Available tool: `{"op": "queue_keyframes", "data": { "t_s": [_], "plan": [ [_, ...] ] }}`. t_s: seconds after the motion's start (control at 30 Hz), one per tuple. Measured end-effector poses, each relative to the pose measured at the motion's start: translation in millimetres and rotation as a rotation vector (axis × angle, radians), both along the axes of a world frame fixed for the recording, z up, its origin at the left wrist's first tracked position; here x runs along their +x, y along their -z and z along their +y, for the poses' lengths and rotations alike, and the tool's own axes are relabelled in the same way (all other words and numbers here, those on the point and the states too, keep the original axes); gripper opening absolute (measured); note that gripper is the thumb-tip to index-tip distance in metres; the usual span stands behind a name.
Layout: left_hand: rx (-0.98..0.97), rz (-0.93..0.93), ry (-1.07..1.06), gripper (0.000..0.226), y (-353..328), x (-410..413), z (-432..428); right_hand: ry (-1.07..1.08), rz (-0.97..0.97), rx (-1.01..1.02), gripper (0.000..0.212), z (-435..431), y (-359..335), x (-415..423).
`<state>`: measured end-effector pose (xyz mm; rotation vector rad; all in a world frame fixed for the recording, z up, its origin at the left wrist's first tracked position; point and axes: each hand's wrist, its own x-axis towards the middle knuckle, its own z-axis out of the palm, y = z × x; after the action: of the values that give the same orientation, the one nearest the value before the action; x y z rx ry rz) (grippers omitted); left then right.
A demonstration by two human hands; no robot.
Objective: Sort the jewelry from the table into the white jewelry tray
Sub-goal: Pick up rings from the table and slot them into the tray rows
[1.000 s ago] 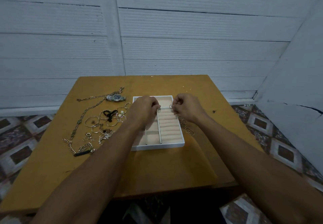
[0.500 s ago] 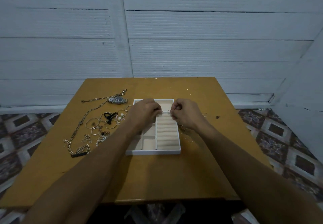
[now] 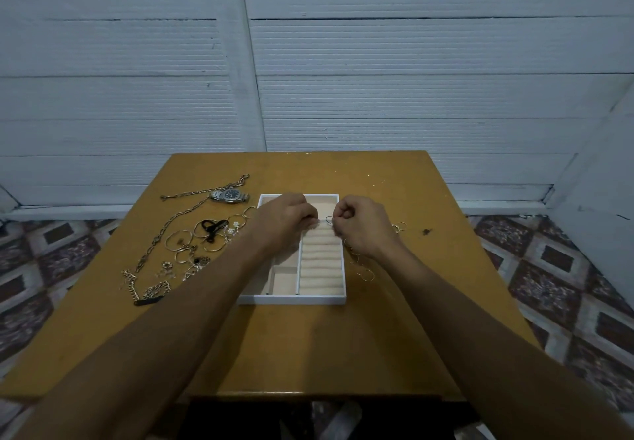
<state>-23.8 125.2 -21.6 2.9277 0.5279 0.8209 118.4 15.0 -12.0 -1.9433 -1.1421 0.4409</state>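
Observation:
The white jewelry tray (image 3: 291, 299) lies mid-table, with cream ring rolls on its right side and small compartments on its left. Both hands hover over its far end. My right hand (image 3: 363, 225) is closed, pinching a small thin ring (image 3: 329, 220) above the ring rolls. My left hand (image 3: 284, 218) is curled with its fingertips close to that ring; whether it holds anything is hidden. Left of the tray lie a wristwatch (image 3: 230, 195), long chains (image 3: 164, 230), hoop bangles (image 3: 182, 239) and small pieces. Several thin rings (image 3: 365, 271) rest right of the tray.
The ochre wooden table (image 3: 308, 347) stands against a white panelled wall. A black band (image 3: 212, 227) lies among the bangles, a chain bracelet (image 3: 151, 294) near the left front. A dark speck (image 3: 426, 231) marks the right side. Patterned floor tiles flank the table.
The camera view has tilted and shifted slightly. Both hands stay over the tray's far end, the right hand still pinching the ring, the hands a little closer together.

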Motion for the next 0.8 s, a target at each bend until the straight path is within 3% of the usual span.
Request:
{"op": "queue_keyframes", "data": {
  "t_s": [0.37,0.53,0.67,0.8],
  "plan": [
    [0.024,0.014,0.071,0.008,2,-6,7,0.026,-0.051,-0.017,0.013,-4,-4,-8],
    [0.030,0.038,0.077,0.020,5,-12,9,0.063,-0.050,-0.027,0.011,-3,-4,-11],
    [-0.077,-0.015,0.027,0.012,5,-13,8,0.068,-0.063,-0.029,0.011,-1,-4,-13],
    [-0.033,-0.018,0.075,0.010,6,-14,10,0.070,-0.086,-0.036,0.011,0,-4,-14]
  ]
}}
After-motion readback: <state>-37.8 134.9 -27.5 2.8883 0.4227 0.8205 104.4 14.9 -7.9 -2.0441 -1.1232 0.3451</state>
